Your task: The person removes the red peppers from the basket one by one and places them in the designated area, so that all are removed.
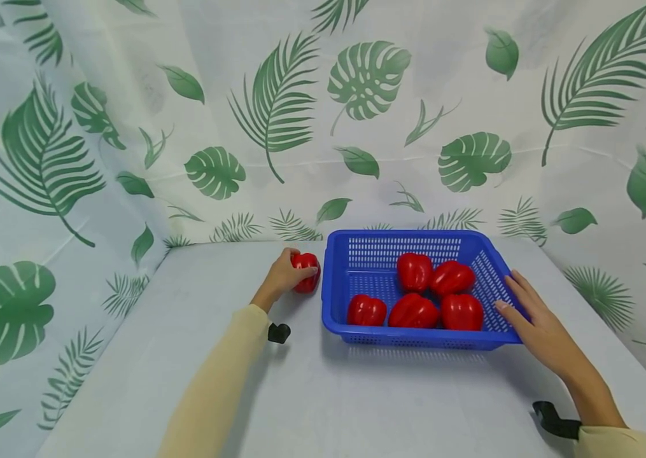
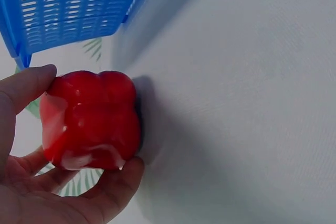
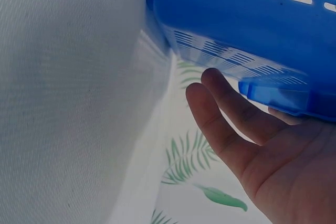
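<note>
In the head view my left hand (image 1: 287, 275) grips a red bell pepper (image 1: 307, 273) just left of the blue plastic basket (image 1: 335, 318). The left wrist view shows the pepper (image 2: 90, 121) between the thumb on one side and the fingers (image 2: 123, 182) on the other, its lobed end facing the camera. On the basket's right rim rests my right hand (image 1: 543, 331), thumb and fingers laid across the edge. Seen from the right wrist, two fingers (image 3: 226, 129) stretch out loosely below the basket's rim (image 3: 325, 100). Several red bell peppers (image 1: 414, 312) lie inside the basket.
The basket stands on a white table (image 1: 145, 356), toward its back right. Behind and at both sides hangs a white curtain (image 1: 300, 191) printed with green leaves. A black strap end (image 1: 554, 420) sticks out at the right wrist, another (image 1: 279, 333) at the left.
</note>
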`<state>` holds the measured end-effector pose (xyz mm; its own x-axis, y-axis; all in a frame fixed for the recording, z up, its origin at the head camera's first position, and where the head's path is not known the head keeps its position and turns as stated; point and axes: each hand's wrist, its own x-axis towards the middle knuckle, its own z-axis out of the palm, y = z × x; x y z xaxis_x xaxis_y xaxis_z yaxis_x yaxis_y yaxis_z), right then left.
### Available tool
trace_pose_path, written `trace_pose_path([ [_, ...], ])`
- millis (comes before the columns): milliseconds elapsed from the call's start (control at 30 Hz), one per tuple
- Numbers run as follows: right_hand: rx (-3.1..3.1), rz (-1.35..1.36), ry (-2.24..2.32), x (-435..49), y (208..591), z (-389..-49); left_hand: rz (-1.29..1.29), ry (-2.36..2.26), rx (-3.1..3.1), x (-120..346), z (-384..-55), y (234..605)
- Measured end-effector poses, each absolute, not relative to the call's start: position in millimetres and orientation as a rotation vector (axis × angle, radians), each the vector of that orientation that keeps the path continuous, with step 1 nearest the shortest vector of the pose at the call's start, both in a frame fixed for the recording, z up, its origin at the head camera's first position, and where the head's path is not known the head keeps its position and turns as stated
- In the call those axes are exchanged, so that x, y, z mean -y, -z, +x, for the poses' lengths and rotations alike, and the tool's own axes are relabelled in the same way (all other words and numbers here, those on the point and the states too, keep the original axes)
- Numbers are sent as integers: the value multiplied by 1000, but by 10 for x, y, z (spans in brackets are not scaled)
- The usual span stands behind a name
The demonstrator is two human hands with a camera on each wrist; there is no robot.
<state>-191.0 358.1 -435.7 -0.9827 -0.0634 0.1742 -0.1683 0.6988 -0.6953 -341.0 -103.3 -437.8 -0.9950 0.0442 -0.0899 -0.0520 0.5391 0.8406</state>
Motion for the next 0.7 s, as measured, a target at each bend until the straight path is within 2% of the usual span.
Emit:
trace_pose_path([
  [700,2772,192,-1149,-3583,4355,-1908,-3,-1474,-2623,1048,-3362,4376],
])
